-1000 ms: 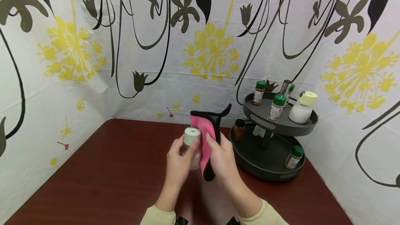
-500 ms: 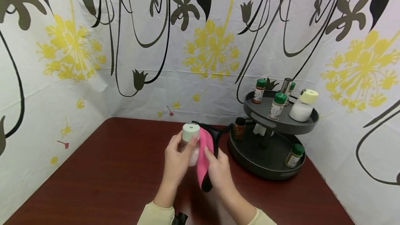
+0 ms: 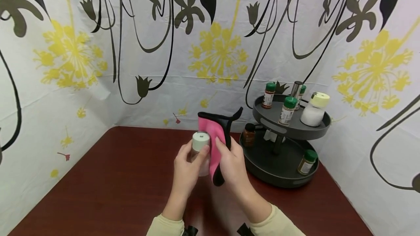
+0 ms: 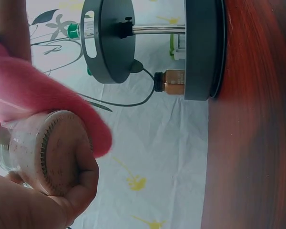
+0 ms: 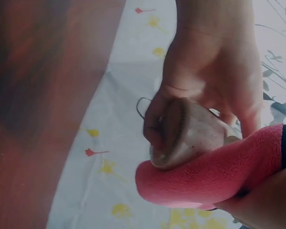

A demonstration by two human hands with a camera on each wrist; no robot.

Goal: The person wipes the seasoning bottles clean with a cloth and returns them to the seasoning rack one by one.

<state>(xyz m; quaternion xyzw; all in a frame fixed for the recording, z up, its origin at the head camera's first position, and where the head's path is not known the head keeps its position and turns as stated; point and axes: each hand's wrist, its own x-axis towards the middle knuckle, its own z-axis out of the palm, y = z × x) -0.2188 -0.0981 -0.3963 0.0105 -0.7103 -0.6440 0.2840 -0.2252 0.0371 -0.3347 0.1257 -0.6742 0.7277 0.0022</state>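
Observation:
My left hand [image 3: 184,168] grips a glass shaker jar [image 3: 201,142] with a pale green lid, held upright above the table. In the left wrist view the jar's ridged base [image 4: 62,152] shows, with a finger curled under it. Pinched in my right hand [image 3: 233,165] is a pink cloth [image 3: 214,134] with a black edge. The cloth [image 5: 205,169] lies against the jar's side, as the right wrist view shows. What the jar holds is hard to make out; specks show on the glass.
A dark two-tier turntable rack [image 3: 279,177] stands at the right. Its upper tier bears green-capped spice bottles [image 3: 286,111] and a white jar [image 3: 313,110] with a yellow lid. Below are a brown bottle [image 3: 249,135] and another green-capped bottle [image 3: 307,162]. Patterned sheeting [image 3: 154,101] borders the reddish-brown table [image 3: 115,192].
The pink cloth slid down along the jar half a second ago and has come back up with my right hand. My left hand keeps its hold on the jar.

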